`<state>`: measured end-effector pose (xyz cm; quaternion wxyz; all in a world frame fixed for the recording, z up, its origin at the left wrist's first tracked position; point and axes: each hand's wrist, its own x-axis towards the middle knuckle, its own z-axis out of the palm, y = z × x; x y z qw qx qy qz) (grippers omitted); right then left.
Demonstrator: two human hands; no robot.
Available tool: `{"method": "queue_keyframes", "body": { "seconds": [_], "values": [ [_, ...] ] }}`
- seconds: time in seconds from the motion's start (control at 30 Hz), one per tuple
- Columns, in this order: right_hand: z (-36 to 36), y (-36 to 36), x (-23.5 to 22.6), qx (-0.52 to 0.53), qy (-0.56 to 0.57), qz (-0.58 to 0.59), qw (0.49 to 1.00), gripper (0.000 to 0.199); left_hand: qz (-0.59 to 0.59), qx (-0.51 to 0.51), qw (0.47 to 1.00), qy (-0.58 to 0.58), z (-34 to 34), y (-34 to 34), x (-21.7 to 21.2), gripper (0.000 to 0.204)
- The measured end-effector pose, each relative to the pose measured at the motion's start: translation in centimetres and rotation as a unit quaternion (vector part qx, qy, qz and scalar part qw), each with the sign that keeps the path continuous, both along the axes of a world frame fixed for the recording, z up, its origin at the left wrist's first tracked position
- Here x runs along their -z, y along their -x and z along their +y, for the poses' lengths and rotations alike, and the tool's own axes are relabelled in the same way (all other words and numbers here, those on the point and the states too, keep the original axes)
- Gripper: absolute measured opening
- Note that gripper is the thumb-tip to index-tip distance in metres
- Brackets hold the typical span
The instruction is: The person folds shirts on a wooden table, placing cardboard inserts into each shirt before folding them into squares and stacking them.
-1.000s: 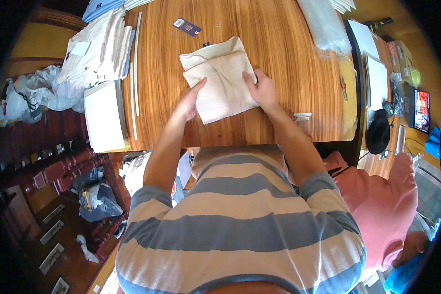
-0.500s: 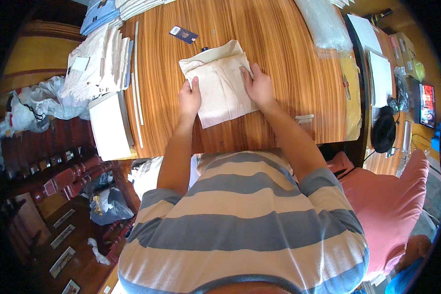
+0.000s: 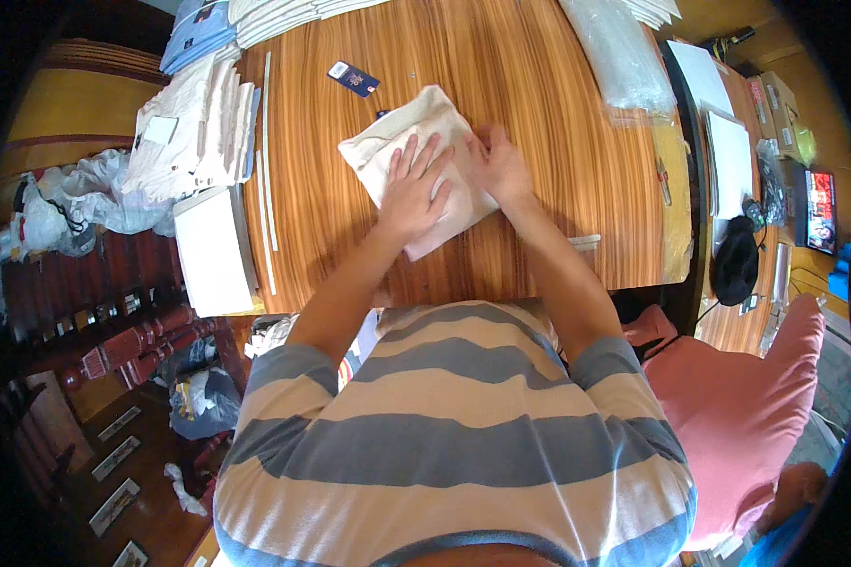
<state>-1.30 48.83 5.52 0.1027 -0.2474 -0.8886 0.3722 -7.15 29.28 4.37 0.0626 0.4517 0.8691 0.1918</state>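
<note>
Near the front edge of the wooden table (image 3: 577, 161), right before you, lies the folded cream cloth (image 3: 461, 200), turned at a slant. Your left hand (image 3: 414, 194) rests on top of it, palm down, fingers spread and clasping nothing. Your right hand (image 3: 504, 172) is at the cloth's right edge with the fingers bent; whether they pinch the fold or only press against it, you cannot tell from above.

Judging by that spread palm, the step in hand is smoothing and squaring the folded cloth. The next move seems to call for even pressure from the left palm while the right fingers keep the side edge straight, so that the layers do not slip apart. The upper end looks uneven, with a crease running below it, so it may need a light pull as well.

Beyond the cloth, a small dark piece (image 3: 381, 114) shows at its top edge, and a dark card tag (image 3: 353, 78) lies apart on the table. To your left sits a pile of cream clothes (image 3: 194, 123); to your far right, clear plastic bags (image 3: 624, 61).
</note>
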Motion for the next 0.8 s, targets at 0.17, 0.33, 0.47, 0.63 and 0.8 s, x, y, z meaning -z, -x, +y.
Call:
{"method": "queue_keyframes", "body": {
  "seconds": [0.17,0.33,0.47,0.63,0.8],
  "values": [
    [1.8,-7.2,-1.6,0.057,-0.084,0.22,0.97,0.037,-0.137,-0.085,0.982,0.1,3.4,-2.6,-4.5,0.059],
    [1.0,-20.0,1.0,0.162,-0.027,0.092,0.982,0.026,0.098,-0.034,0.992,0.069,1.2,3.2,-7.7,0.044],
    [-0.8,-24.8,2.7,0.164,0.303,0.016,0.939,0.031,-0.089,-0.089,0.99,0.059,0.1,6.8,-4.3,0.055],
    [-5.1,-22.1,-1.6,0.189,0.567,-0.031,0.801,0.042,-0.186,-0.055,0.973,0.121,-2.6,6.1,-2.4,0.065],
    [-5.4,-20.9,0.8,0.183,0.508,-0.053,0.84,0.047,-0.256,-0.137,0.953,0.086,-5.1,1.5,-1.1,0.065]
  ]
}}
